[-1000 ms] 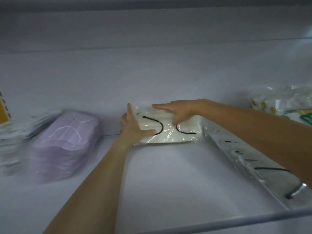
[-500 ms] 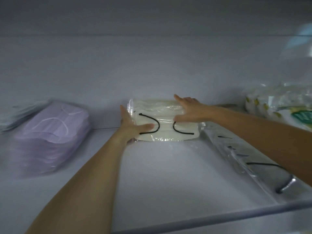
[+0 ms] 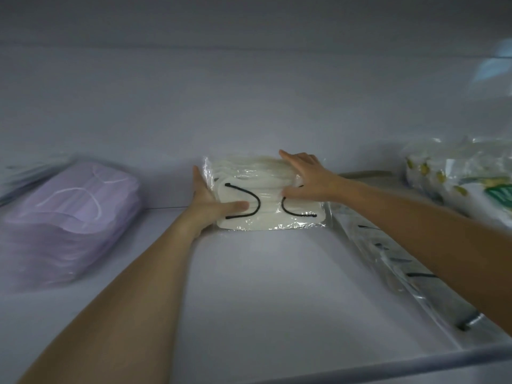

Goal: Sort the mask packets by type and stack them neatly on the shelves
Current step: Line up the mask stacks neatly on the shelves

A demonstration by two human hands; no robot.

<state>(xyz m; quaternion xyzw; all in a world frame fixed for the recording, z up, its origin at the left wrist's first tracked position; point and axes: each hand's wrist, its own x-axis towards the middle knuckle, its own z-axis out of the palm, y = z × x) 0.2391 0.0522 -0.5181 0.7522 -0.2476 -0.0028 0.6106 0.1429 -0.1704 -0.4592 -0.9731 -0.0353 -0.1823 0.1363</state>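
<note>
On the smooth white shelf [image 3: 263, 286], the left hand [image 3: 210, 202] lays straight fingers along the crinkly cream packet stack [image 3: 266, 220] (black ear loops); the right hand [image 3: 307, 178] presses on top, fingers spread.

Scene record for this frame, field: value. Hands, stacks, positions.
shelf: white
white stack: clear packets, black loops, back centre
left hand: pressed on white stack's left side, thumb on top
right hand: flat on top of white stack
purple stack: left, apart
loose packets: along shelf's right side
patterned packets: far right
</note>
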